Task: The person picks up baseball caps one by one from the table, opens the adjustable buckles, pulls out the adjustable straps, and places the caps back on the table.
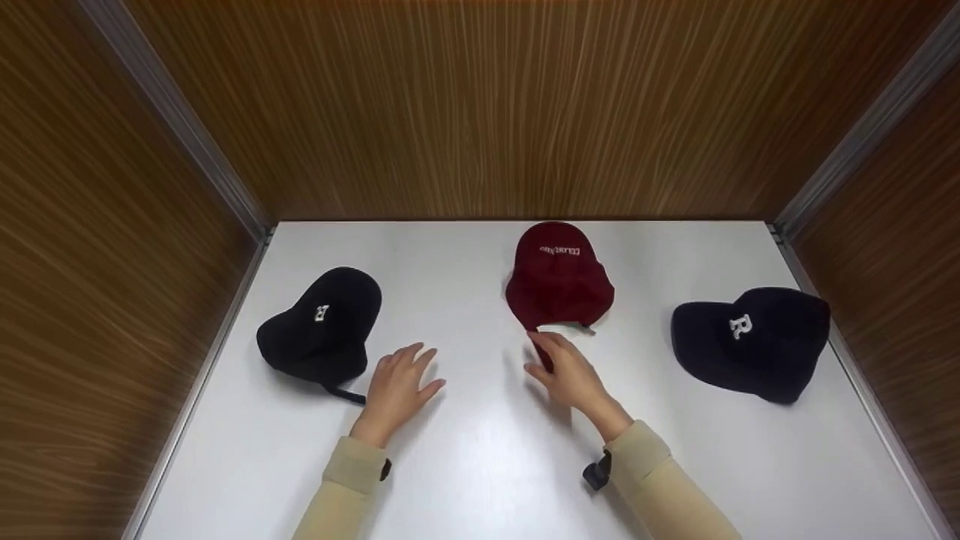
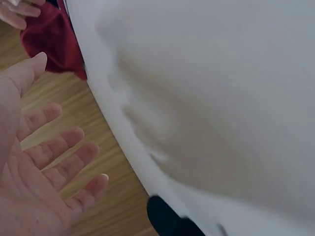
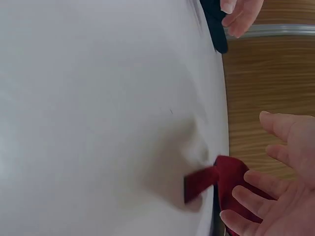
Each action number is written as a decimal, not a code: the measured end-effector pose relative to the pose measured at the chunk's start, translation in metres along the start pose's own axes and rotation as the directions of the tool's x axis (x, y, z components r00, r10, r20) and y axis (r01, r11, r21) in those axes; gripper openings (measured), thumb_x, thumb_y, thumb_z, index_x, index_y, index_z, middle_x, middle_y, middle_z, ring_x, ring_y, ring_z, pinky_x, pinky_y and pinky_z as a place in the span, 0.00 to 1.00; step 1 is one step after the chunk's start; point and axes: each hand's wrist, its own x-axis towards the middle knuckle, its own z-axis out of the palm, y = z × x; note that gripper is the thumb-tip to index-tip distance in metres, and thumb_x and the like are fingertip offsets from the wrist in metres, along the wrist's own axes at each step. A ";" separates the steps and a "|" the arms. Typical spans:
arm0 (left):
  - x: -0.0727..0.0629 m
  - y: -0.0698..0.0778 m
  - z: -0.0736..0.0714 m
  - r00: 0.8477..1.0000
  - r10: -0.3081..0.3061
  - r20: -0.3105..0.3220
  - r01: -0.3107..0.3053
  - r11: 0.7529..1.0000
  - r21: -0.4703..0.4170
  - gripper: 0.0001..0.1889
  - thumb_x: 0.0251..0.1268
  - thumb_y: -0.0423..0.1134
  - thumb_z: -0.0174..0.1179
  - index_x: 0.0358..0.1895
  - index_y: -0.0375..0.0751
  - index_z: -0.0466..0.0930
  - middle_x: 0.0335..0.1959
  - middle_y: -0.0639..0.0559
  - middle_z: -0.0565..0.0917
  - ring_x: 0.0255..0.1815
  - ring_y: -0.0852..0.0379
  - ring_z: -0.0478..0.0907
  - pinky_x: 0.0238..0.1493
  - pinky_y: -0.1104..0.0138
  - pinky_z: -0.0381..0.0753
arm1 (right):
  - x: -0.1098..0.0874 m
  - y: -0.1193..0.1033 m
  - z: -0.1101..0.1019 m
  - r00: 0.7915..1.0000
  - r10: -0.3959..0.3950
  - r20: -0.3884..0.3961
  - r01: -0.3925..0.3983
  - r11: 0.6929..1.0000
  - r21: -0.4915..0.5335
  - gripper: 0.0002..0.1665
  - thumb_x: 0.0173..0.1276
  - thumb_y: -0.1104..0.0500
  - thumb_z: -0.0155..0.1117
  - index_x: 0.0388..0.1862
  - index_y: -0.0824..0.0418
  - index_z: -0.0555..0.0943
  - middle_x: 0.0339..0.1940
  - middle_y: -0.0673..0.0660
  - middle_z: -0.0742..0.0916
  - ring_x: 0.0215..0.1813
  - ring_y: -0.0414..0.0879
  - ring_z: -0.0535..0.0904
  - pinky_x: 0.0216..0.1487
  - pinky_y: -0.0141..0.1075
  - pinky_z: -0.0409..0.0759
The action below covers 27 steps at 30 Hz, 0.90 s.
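Note:
A dark red baseball cap [image 1: 559, 281] with white lettering lies at the back of the white table, and its loose strap [image 3: 201, 183] sticks out toward the front. Over that strap hovers my right hand [image 1: 574, 377], fingers spread and gently bent; in the right wrist view the strap lies beyond the fingertips [image 3: 231, 216]. My left hand [image 1: 396, 390] hangs over the table with relaxed, parted fingers, holding nothing. Just left of it is a black cap [image 1: 326, 330] with a white letter, its strap [image 1: 343, 394] reaching to the hand's edge.
A navy cap [image 1: 754, 341] marked with a white R lies at the right side of the table [image 1: 480, 450]. Wood-grain panels [image 1: 480, 112] rise at the back and both sides, with metal strips [image 1: 180, 112] in the corners.

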 end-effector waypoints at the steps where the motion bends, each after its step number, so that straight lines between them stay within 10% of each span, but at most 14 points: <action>1: -0.004 -0.004 -0.002 1.000 -0.012 -0.016 0.012 1.000 0.006 0.27 0.62 0.51 0.67 0.60 0.39 0.79 0.59 0.39 0.78 0.59 0.41 0.75 0.56 0.47 0.71 | 0.000 -0.001 0.003 1.000 -0.007 0.008 0.007 1.000 0.006 0.31 0.68 0.56 0.68 0.67 0.63 0.73 0.62 0.63 0.78 0.64 0.58 0.73 0.63 0.51 0.69; 15: -0.036 -0.045 -0.026 0.975 -0.106 -0.198 0.116 0.992 0.044 0.22 0.57 0.40 0.71 0.53 0.34 0.82 0.55 0.34 0.78 0.58 0.36 0.73 0.58 0.45 0.69 | 0.005 -0.017 0.036 0.986 -0.164 0.041 0.165 0.986 -0.029 0.29 0.67 0.56 0.68 0.65 0.63 0.75 0.58 0.60 0.81 0.60 0.56 0.77 0.60 0.49 0.73; 22: -0.049 -0.072 -0.038 0.938 -0.230 -0.259 0.248 0.968 0.038 0.29 0.57 0.46 0.72 0.59 0.36 0.78 0.65 0.29 0.69 0.66 0.31 0.63 0.64 0.39 0.57 | 0.008 -0.021 0.046 0.982 -0.177 0.060 0.179 0.983 -0.031 0.29 0.67 0.54 0.68 0.65 0.62 0.75 0.56 0.59 0.81 0.58 0.54 0.78 0.59 0.46 0.74; 27: -0.060 -0.088 -0.049 0.880 -0.390 -0.272 0.407 0.914 0.003 0.35 0.59 0.54 0.69 0.66 0.39 0.72 0.70 0.25 0.58 0.71 0.27 0.52 0.64 0.35 0.53 | 0.011 -0.025 0.050 0.980 -0.191 0.061 0.193 0.981 -0.027 0.29 0.67 0.56 0.68 0.65 0.63 0.74 0.56 0.59 0.81 0.56 0.55 0.79 0.57 0.47 0.75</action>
